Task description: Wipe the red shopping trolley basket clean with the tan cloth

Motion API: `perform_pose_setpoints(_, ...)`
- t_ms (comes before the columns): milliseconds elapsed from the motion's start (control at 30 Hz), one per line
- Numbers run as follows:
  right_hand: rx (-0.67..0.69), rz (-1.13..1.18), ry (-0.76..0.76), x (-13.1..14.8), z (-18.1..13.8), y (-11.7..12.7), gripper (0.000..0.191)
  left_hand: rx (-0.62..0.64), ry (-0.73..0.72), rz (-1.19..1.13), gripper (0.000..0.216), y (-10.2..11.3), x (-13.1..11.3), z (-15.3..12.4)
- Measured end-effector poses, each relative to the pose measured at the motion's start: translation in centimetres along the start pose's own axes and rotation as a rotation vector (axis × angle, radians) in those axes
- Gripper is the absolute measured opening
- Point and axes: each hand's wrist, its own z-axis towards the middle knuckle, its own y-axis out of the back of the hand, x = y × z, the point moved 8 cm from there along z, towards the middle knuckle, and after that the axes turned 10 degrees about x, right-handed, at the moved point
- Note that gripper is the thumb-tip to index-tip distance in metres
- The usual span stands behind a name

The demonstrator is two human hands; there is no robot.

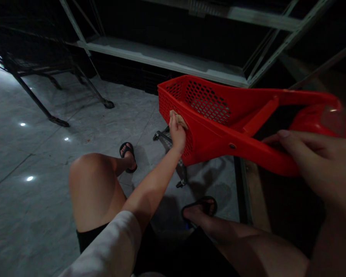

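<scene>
A red plastic shopping cart (203, 140) with a perforated basket stands in front of me, its basket end pointing left. My left hand (177, 136) is closed on a light tan cloth (179, 117) and presses it against the near outer side of the basket, over the small holes. At the right, my right hand (314, 154) rests on the cart's red side arm, thumb on top; its other fingers are mostly hidden. Grey legs with dark caster wheels (181, 183) show below the basket.
Behind the cart stands a pale metal shelf rack (161, 57). At the left, a dark metal frame (34, 96) on casters stands on the grey tile floor (29, 207). My sandalled feet are on either side of the cart's lower legs. A wooden edge (256, 192) runs along the right.
</scene>
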Motion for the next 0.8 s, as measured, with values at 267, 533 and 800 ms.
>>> perform_pose_setpoints(267,-0.03,0.09,0.117,0.7,-0.7,0.1,0.04,0.068,0.049,0.2,0.052,-0.4,1.6,-11.0)
perform_pose_setpoints(533,-0.051,0.226,0.035,0.1,-0.4,0.6,0.033,-0.18,-0.004,0.136,0.028,-0.5,-1.7,1.1)
perform_pose_setpoints(800,-0.09,0.157,0.053,0.0,-0.2,0.7,0.042,-0.043,-0.072,0.068,0.007,-3.8,-7.3,-10.1)
